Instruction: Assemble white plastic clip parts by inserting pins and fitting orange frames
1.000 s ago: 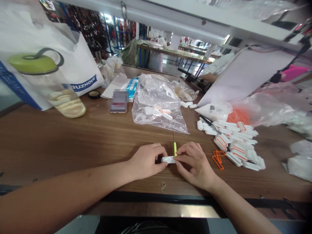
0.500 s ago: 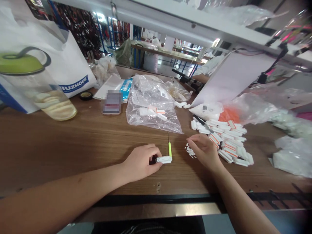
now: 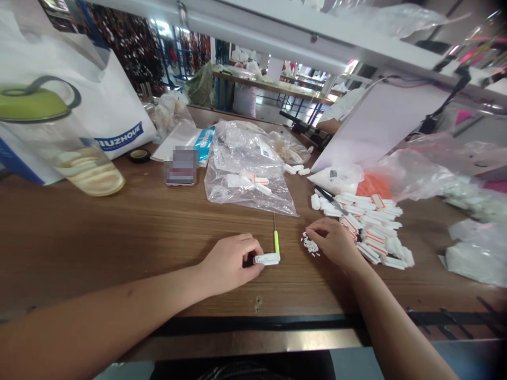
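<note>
A wood-grain tabletop [image 3: 99, 248] runs beneath a white tote bag [image 3: 119, 113] printed "IUZHOUE" at upper left. At lower centre, the left hand [image 3: 229, 261] curls its fingers [image 3: 247, 245] narrowly around a ridged white plastic strip [image 3: 266, 258], whose long axis lies sideways against a yellow-green needle tool [image 3: 276, 243] pointing away. The right hand's [image 3: 330, 243] cupped fingers rest just beside tiny white plastic bits [image 3: 309, 245], though whether they pinch any is unclear.
</note>
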